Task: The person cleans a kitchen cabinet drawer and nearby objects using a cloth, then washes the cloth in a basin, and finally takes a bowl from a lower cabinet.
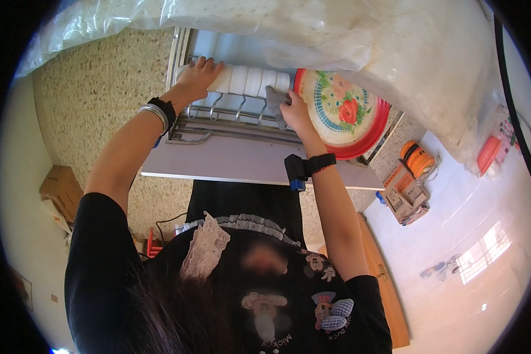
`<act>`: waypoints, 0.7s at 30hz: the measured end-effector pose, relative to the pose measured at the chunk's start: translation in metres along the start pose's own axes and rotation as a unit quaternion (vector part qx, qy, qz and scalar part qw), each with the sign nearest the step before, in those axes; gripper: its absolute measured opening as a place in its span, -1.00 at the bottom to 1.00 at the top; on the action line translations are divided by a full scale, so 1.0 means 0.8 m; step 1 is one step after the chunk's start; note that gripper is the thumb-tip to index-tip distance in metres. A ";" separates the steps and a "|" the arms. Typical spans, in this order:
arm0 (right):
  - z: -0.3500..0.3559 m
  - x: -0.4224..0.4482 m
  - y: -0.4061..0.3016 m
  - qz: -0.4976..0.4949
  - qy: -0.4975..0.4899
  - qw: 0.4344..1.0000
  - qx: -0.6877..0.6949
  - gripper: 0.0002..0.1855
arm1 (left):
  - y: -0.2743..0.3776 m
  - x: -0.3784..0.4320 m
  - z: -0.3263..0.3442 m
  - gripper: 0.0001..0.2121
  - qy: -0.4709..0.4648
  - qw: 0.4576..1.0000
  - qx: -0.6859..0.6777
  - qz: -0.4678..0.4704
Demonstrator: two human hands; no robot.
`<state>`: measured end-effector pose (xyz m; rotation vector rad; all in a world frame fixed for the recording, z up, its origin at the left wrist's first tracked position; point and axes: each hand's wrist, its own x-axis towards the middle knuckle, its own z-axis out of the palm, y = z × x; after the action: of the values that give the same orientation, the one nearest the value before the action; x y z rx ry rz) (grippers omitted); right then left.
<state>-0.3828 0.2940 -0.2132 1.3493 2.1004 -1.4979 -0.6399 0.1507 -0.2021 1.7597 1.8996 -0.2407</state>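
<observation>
My left hand (pixel 202 78) rests over the left end of a row of white ringed pieces (pixel 252 80), perhaps nested bowls or cups lying on their side. A grey cloth (pixel 275 106) is pinched in my right hand (pixel 295 110) and touches the right end of that row. Under and in front of the white row runs a metal rack (pixel 239 110) with curved wire hooks. Right beside my right hand leans a round tray (pixel 340 113) with a red rim and a printed flower pattern. What lies beneath my left palm is hidden.
A pale board (pixel 230 161) juts out below the rack, towards my body. Clear plastic sheeting (pixel 380 40) hangs over the top and right. Against the white tiled wall at right are an orange roll (pixel 417 158) and a cardboard box (pixel 405 194). Another carton (pixel 62 192) stands at left.
</observation>
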 end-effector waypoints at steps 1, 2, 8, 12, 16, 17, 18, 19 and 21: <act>0.006 0.002 0.005 0.008 -0.022 1.000 0.000 -0.43 | -0.001 0.002 0.007 -0.30 0.005 1.000 0.020 0.009; 0.010 0.004 0.010 0.019 -0.034 0.999 0.000 -0.42 | -0.003 0.004 0.014 -0.31 0.006 0.999 0.029 0.013; 0.041 0.016 0.008 0.079 -0.009 0.996 0.037 -0.36 | -0.006 0.012 0.036 -0.31 0.007 1.000 0.025 -0.002; 0.042 0.028 0.006 0.057 0.028 0.997 0.033 -0.33 | -0.006 0.020 0.035 -0.28 -0.036 0.999 0.005 -0.034; 0.046 0.036 0.018 0.042 0.044 0.998 0.033 -0.34 | -0.013 0.035 0.046 -0.30 -0.009 0.998 0.052 -0.030; 0.045 0.034 0.018 0.044 0.045 0.998 0.025 -0.35 | -0.013 0.039 0.050 -0.30 -0.018 0.997 0.064 -0.040; 0.040 0.027 0.007 0.046 0.046 0.998 0.016 -0.37 | -0.011 0.045 0.049 -0.31 -0.028 0.996 0.075 -0.050; 0.036 0.019 0.004 0.047 0.047 0.998 0.006 -0.38 | -0.008 0.049 0.048 -0.31 -0.037 0.994 0.085 -0.061; 0.029 0.007 0.002 0.011 0.041 0.999 0.004 -0.43 | -0.005 0.054 0.045 -0.35 -0.063 0.992 0.085 -0.073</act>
<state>-0.3921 0.2779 -0.2281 1.4555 2.1228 -1.4688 -0.6345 0.1706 -0.2542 1.6691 1.9660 -0.5705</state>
